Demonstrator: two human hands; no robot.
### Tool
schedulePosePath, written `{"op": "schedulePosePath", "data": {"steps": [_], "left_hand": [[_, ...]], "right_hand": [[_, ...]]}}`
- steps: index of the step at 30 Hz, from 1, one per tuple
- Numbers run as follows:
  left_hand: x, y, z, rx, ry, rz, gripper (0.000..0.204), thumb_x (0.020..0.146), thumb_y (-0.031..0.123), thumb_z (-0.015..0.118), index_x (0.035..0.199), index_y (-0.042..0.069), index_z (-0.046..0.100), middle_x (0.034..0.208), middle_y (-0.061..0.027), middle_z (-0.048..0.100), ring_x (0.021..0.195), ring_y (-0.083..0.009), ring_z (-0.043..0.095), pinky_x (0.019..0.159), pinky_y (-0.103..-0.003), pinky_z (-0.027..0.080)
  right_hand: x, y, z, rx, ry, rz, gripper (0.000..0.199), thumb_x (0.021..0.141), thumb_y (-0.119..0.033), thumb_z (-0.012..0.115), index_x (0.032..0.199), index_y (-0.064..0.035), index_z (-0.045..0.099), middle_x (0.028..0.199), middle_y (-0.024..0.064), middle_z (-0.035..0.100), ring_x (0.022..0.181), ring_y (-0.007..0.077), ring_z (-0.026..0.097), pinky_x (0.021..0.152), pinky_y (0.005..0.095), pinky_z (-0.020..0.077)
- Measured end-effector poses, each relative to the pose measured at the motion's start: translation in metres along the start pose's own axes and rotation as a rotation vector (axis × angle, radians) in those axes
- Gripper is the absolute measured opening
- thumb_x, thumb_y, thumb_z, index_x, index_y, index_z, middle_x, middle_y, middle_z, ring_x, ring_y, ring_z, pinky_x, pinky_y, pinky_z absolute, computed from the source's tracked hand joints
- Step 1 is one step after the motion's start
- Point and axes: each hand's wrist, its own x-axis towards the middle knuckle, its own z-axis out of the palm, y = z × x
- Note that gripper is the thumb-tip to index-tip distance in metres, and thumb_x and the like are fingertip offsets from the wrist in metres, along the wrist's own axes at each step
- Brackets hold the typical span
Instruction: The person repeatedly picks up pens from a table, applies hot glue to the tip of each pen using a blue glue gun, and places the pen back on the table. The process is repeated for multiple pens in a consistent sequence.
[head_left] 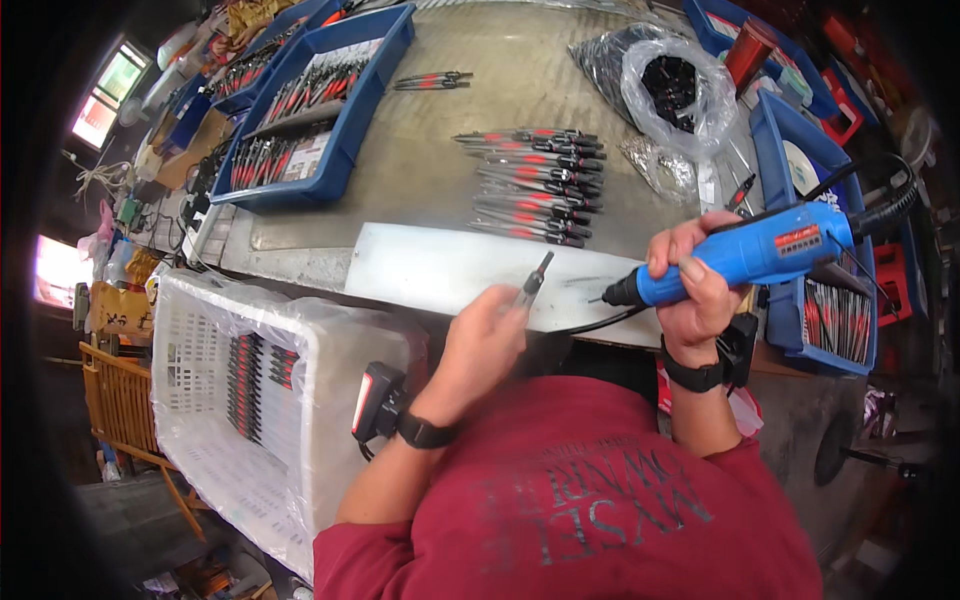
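Between the fingers of my left hand [482, 340] is a slim pen-shaped tool [537, 282], grey with a dark end that points up and away. My right hand [695, 290] is wrapped round a blue electric screwdriver [755, 257]. Its black nose and thin bit face left, toward the held tool but apart from it. Both hands are over the near edge of a white board [420, 268]. Beyond the board lies a stack of pen-shaped tools [540, 185] in grey, red and black, side by side. Two similar tools [432, 81] rest farther back.
A white plastic-lined crate [180, 300] with rows of tools inside stands at the left. Blue trays [345, 165] of tools sit at the back left, and another blue tray [845, 355] at the right. A clear bag [712, 95] holds black parts. A cable [905, 195] trails from the screwdriver.
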Motion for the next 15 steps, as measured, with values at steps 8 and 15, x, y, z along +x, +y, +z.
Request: {"op": "schedulePosePath", "data": {"steps": [8,15], "left_hand": [[-0.017,-0.033,0.013,-0.193,-0.008,-0.206,0.019,0.092,0.017,0.047,0.084,0.002,0.055,0.061,-0.0019,0.053,0.046,-0.0066,0.046,0.04,-0.02,0.039],[-0.011,-0.026,0.016,-0.269,0.013,-0.229,0.021,0.091,0.017,0.048,0.082,0.0,0.055,0.059,-0.0039,0.054,0.043,-0.0089,0.049,0.039,-0.023,0.043]], "right_hand": [[-0.004,0.005,0.012,-0.029,-0.007,0.02,0.049,0.069,0.001,0.063,0.113,-0.0038,0.041,0.076,0.0105,0.052,0.062,0.0217,0.054,0.058,0.0337,0.0456],[-0.008,0.013,0.027,-0.074,-0.108,0.021,0.048,0.068,0.0,0.063,0.111,-0.0037,0.042,0.077,0.009,0.05,0.063,0.0203,0.054,0.058,0.0333,0.0456]]}}
